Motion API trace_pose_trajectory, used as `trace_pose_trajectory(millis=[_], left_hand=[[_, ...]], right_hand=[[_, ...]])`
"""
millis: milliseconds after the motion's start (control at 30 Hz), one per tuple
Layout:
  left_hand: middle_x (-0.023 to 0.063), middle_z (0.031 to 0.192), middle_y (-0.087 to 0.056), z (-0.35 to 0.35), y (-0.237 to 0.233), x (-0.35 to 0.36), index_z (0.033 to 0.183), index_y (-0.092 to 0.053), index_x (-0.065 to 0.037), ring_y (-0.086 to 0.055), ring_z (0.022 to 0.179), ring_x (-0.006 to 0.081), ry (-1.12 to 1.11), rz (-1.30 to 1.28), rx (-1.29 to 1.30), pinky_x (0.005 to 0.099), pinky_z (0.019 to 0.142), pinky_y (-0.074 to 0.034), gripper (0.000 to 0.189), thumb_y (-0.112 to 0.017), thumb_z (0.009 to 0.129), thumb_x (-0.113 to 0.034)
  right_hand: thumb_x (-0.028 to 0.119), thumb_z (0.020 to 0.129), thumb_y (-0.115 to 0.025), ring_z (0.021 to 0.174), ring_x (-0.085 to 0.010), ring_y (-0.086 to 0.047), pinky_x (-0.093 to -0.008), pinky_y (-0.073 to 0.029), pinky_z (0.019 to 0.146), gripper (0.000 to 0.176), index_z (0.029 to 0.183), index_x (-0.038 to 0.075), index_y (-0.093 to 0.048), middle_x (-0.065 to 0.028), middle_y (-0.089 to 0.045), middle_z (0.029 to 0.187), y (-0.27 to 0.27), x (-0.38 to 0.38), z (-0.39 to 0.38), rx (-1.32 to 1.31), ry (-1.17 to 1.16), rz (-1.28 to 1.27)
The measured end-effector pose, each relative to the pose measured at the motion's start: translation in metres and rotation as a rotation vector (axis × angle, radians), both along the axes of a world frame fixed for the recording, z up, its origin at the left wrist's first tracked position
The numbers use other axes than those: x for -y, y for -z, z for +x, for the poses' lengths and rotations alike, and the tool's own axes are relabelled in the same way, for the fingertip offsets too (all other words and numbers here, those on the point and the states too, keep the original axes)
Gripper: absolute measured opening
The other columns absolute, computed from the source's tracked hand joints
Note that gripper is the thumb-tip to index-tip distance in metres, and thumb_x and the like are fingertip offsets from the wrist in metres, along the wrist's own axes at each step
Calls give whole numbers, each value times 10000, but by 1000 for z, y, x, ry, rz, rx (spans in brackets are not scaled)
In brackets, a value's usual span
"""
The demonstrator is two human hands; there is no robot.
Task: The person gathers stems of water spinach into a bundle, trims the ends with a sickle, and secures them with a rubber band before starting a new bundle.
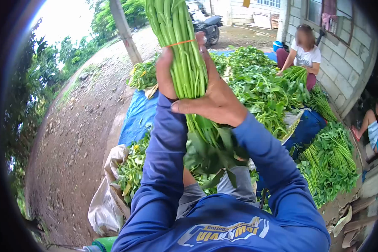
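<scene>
Raised before my chest is a bundle of water spinach (182, 71), its cut stems pointing up and its leaves hanging down. An orange rubber band (181, 43) circles the upper stems. My left hand (165, 74) grips the bundle along its left side, its fingers partly hidden behind the stems. From the right, my right hand (217, 98) wraps around it below the band, the thumb lying across the front of the stems.
Heaps of loose greens (254, 90) spread ahead over a blue tarp (136, 115). More stems (329, 161) lie in a pile at right. A whitish sack (107, 197) stands at left. Another person (304, 52) sits handling greens by the block wall (340, 54); a motorcycle (208, 25) is parked behind.
</scene>
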State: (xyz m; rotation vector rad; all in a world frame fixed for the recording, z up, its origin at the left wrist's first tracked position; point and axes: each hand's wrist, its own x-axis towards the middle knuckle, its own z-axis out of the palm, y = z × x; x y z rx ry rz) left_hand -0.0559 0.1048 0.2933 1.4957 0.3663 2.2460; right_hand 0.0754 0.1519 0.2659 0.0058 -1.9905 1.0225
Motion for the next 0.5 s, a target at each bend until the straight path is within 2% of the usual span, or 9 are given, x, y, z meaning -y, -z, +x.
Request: trace_pose_trajectory(millis=[67,100,200,233,267,300,400,433,500], left_hand=[[178,1344,-638,-21,-10,-3,1472,-500,-7,-654,1205,296,-291,-245,-130,433,1039,-534,640,-483,1058,-495],[165,1329,-643,-24,-12,-4,1469,-502,-4,-662,1183,284,-325,-237,-140,423,1026,-542,639,-492,1059,-495],[138,1279,-661,-27,-28,4,1441,-513,1,-683,1111,247,-428,-218,-163,397,966,-568,651,-552,1041,-511],[136,1259,-668,-24,-34,6,1421,-519,0,-687,1082,234,-452,-215,-165,391,933,-579,665,-592,1022,-527],[134,1239,-674,-17,-39,8,1401,-525,-1,-691,1052,221,-475,-216,-165,384,899,-589,681,-633,1003,-543],[131,1202,-675,-2,-42,11,1396,-512,-1,-697,1026,212,-569,-224,-119,373,858,-602,712,-589,1014,-596],[148,1149,-681,-16,-46,-6,1363,-531,-5,-712,966,211,-449,-109,-82,373,794,-620,704,-519,1036,-629],[137,1091,-688,-13,-37,-6,1323,-581,-41,-702,936,255,-259,-242,10,412,792,-604,700,-420,1050,-665],[133,1026,-683,-6,-34,-2,1300,-592,-61,-693,904,258,-215,-279,131,414,764,-600,697,-392,1051,-680]], right_hand=[[313,768,-879,1389,-335,-538,-409,-429,1131,1122,1598,-35,-210,-258,-513,1513,2,-10,2,13,-42,-38],[244,792,-858,1405,-301,-522,-423,-425,1132,1042,1597,-5,-245,-216,-497,1544,0,-14,5,46,-41,-52],[225,778,-818,1177,-343,-694,-424,-534,998,937,1549,17,-328,-236,-649,1350,-4,-10,20,175,301,37],[243,765,-820,1070,-414,-718,-444,-572,931,970,1561,18,-313,-276,-669,1263,-2,-9,19,157,384,93],[244,766,-818,1077,-420,-712,-452,-571,930,974,1565,19,-308,-277,-665,1275,1,-8,17,142,429,134],[245,767,-816,1085,-426,-707,-459,-571,930,978,1568,20,-302,-279,-660,1287,3,-7,16,125,477,175],[230,764,-808,1057,-450,-699,-497,-573,900,972,1572,35,-305,-278,-660,1283,11,-2,9,102,576,253],[226,765,-805,1048,-450,-700,-501,-574,892,961,1569,40,-313,-275,-661,1281,13,2,7,124,579,241],[200,766,-793,1018,-451,-705,-504,-578,861,930,1563,60,-335,-263,-668,1259,19,7,4,128,554,213]])
